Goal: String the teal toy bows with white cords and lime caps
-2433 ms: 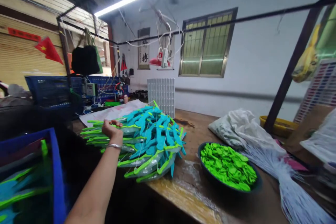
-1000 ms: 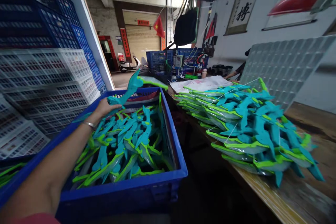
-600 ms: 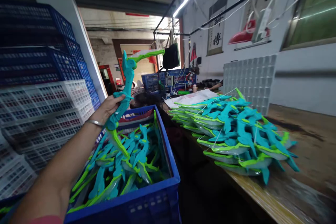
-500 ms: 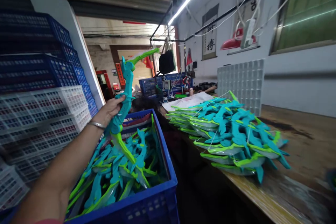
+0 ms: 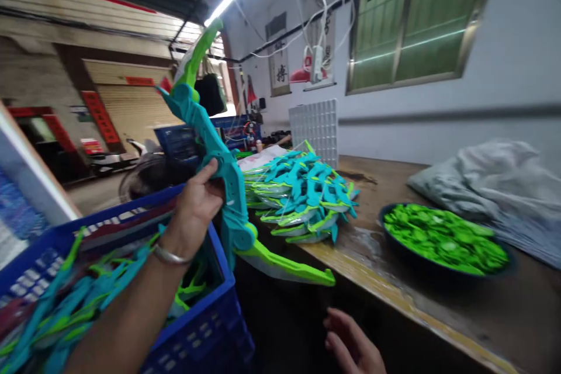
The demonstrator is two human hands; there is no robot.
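The left hand (image 5: pixel 195 210) is closed around the mid-grip of a teal moulded-plastic toy bow with lime-green limb tips (image 5: pixel 234 210), holding it in the air above the near corner of the blue plastic crate (image 5: pixel 210 327) and just short of the wooden worktop (image 5: pixel 394 292). The right hand (image 5: pixel 353 342) hangs low, open and empty. The bow looks light and stiff with thin limbs that might flex, so the thick centre seems the best hold; its curved long axis runs from the upper tip, pointing up and left, to the lower tip, pointing right.
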